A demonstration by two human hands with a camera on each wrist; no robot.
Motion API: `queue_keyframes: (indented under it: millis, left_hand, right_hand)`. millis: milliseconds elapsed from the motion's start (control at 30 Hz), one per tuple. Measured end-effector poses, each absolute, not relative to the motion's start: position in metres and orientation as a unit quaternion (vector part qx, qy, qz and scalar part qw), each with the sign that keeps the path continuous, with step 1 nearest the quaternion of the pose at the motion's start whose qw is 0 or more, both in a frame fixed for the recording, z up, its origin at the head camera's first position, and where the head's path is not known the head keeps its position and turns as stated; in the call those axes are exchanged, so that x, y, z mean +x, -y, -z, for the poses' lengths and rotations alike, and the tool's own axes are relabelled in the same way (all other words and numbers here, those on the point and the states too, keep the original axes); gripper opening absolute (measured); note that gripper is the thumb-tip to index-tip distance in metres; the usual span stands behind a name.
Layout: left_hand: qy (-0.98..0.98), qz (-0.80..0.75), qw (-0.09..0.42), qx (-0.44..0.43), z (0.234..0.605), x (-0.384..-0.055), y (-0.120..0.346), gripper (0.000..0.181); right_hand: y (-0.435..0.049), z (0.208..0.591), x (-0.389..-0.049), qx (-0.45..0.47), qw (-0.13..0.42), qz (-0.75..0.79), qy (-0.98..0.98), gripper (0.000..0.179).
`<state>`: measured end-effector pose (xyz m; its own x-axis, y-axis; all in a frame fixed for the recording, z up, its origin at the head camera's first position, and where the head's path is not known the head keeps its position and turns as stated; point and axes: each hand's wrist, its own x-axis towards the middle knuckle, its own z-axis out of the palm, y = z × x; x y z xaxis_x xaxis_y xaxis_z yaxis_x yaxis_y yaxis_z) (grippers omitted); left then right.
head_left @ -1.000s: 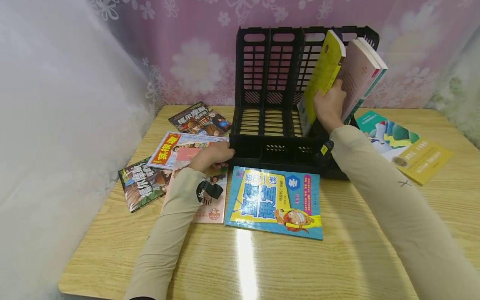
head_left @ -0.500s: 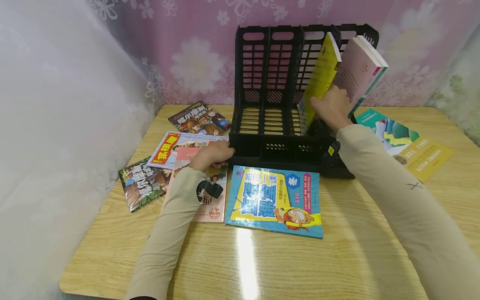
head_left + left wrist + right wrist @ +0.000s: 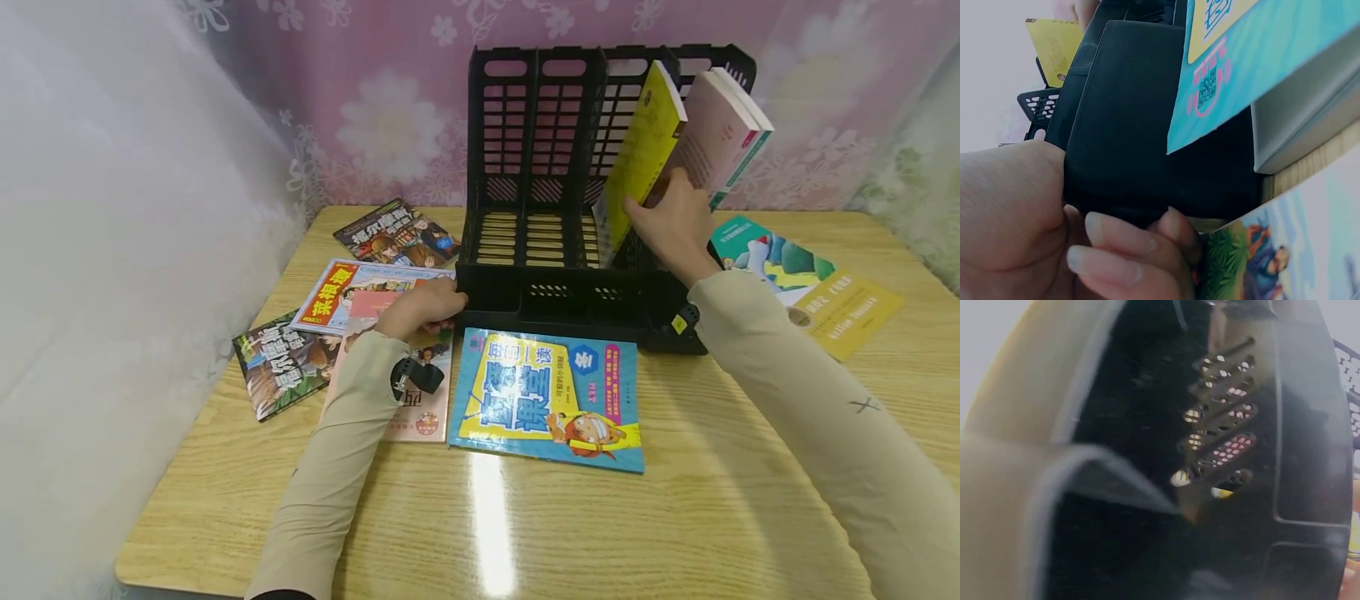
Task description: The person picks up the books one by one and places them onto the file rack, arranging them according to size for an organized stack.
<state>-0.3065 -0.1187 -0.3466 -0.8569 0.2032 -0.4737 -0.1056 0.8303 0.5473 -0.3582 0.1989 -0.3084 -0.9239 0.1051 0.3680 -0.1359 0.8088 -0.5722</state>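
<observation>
A black slotted book rack stands at the back of the table. My left hand grips its front left corner; in the left wrist view the fingers curl at the edge of the black panel. A yellow book stands in the rack, leaning a little. To its right two pale books stand tilted together, the nearer one pink. Between them is my right hand, thumb at the yellow book and fingers spread toward the pink one. The right wrist view shows mostly the rack's dark front.
A blue book lies in front of the rack. Left of it several books overlap, among them a pink one, a red-and-blue one and dark-covered ones. A green and yellow book lies at the right.
My right hand has loosened from around the yellow book and shifted right and slightly down, into the space by the pink book. My left hand has stayed on the rack corner.
</observation>
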Motion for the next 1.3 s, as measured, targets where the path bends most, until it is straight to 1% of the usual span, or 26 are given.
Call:
queue_keyframes:
  millis: [133,233,400,500,633,700,733,800,967,1033,1167,1300]
  left_hand:
    - [-0.914,-0.301,0.271,0.025,0.347,-0.307,0.12,0.031]
    - [-0.91,-0.31,0.274,0.027,0.348,-0.308,0.12,0.033]
    - [-0.908,-0.312,0.277,0.028,0.348,-0.309,0.121,0.036]
    - [-0.911,-0.306,0.274,0.032,0.347,-0.31,0.121,0.035]
    - [-0.912,-0.303,0.273,0.032,0.346,-0.31,0.12,0.033]
    - [-0.911,-0.305,0.274,0.028,0.347,-0.31,0.121,0.034]
    - [-0.911,-0.306,0.275,0.027,0.347,-0.31,0.121,0.034]
    - [-0.91,-0.307,0.276,0.025,0.347,-0.309,0.122,0.036]
    - [-0.913,-0.303,0.271,0.027,0.35,-0.31,0.124,0.037]
    - [-0.913,-0.302,0.271,0.026,0.352,-0.311,0.124,0.038]
    - [-0.913,-0.302,0.274,0.026,0.354,-0.311,0.125,0.04]
    - [-0.914,-0.3,0.271,0.028,0.354,-0.311,0.125,0.038]
  right_hand:
    - [-0.201,0.314,-0.347,0.008,0.197,-0.304,0.932,0.059]
    - [-0.205,0.315,-0.339,0.008,0.183,-0.311,0.932,0.058]
    - [-0.219,0.315,-0.327,0.039,0.176,-0.331,0.926,0.052]
    - [-0.232,0.318,-0.323,0.063,0.21,-0.363,0.906,0.039]
    - [-0.253,0.323,-0.324,0.074,0.26,-0.42,0.867,0.012]
    - [-0.264,0.324,-0.326,0.066,0.264,-0.439,0.856,0.004]
    - [-0.27,0.325,-0.327,0.06,0.259,-0.443,0.857,0.003]
    - [-0.282,0.326,-0.326,0.048,0.237,-0.437,0.867,0.007]
    - [-0.311,0.332,-0.324,0.01,0.162,-0.351,0.922,0.034]
    - [-0.321,0.335,-0.325,0.001,0.133,-0.318,0.939,0.042]
    - [-0.337,0.344,-0.326,0.007,0.09,-0.277,0.957,0.048]
    - [-0.346,0.35,-0.325,0.029,0.054,-0.246,0.967,0.049]
